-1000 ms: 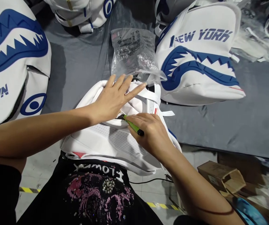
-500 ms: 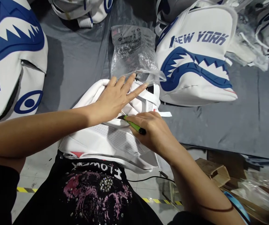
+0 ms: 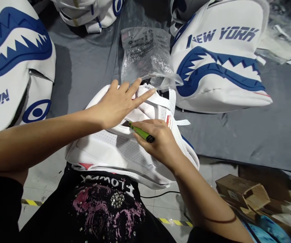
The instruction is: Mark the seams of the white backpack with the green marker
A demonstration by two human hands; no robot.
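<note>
— Where is the white bag (image 3: 94, 148), and how do the hands hold?

— It lies at the near edge of the grey table (image 3: 236, 135), just before the black shirt (image 3: 102, 199). The left hand (image 3: 118, 103) is spread flat upon it; I cannot tell if it pinches anything. The right hand (image 3: 160, 138) is closed around the green tool (image 3: 143, 133), whose tip points toward the left hand.

— How to do this well?

— In my opinion: press firmly, guide the tip slowly, and leave the left fingers outside its path.
</note>
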